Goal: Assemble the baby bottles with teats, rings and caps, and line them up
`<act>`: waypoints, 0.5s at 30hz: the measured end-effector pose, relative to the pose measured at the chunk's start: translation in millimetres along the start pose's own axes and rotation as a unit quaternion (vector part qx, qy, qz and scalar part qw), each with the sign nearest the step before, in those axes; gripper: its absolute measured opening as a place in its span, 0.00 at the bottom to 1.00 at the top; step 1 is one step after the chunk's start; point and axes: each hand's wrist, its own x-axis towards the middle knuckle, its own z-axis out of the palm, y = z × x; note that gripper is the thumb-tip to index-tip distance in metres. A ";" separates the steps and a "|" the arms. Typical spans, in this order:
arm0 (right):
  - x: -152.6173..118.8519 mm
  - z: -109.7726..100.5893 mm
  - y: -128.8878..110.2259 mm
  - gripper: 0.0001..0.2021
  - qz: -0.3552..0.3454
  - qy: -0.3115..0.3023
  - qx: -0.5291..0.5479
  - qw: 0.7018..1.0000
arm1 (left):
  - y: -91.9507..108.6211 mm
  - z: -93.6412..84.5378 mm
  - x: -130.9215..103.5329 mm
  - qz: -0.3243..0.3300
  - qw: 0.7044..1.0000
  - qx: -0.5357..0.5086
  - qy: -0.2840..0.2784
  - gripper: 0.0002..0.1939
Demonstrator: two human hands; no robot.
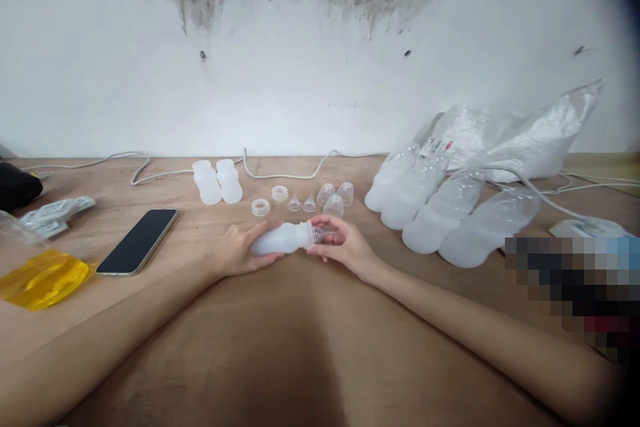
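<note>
A frosted white bottle [277, 240] lies on its side above the table, its neck pointing right. Wrapped round its base end is my left hand [240, 248]. My right hand [345, 248] has its fingers closed round a clear nipple [324, 233] at the bottle's neck. Just behind the hands are two ring collars [261, 207], two clear nipples [295, 202] and three clear domed caps [327, 195]. Two open white bottles [207, 182] stand at the back left. Several capped bottles [435, 213] lean in a row on the right.
A phone [137, 242] lies on the wooden table [240, 347] at left, near a bag of yellow liquid [45, 277] and plastic packets [60, 213]. White cables [280, 177] run along the wall. A large plastic bag [520, 137] sits at the back right.
</note>
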 end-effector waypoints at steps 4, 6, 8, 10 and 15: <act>-0.1 0.1 0.7 0.19 -0.001 0.011 -0.016 1.000 | -0.6 -0.5 -0.3 0.053 0.998 0.021 0.017 0.25; -0.2 0.0 1.3 0.19 -0.003 0.007 -0.019 1.000 | -0.5 -0.8 -0.3 0.074 0.996 0.030 0.030 0.25; 0.0 -0.2 2.4 0.19 -0.009 0.005 -0.016 1.000 | 0.0 -1.1 0.1 0.068 0.996 0.033 0.041 0.25; 0.2 -0.6 3.9 0.20 -0.017 0.004 -0.013 1.000 | 0.6 -1.6 0.7 0.041 0.998 0.019 0.037 0.25; -0.1 -4.9 5.5 0.20 -0.051 -0.018 -0.070 0.996 | 1.8 -4.3 2.8 -0.024 0.999 -0.034 -0.003 0.25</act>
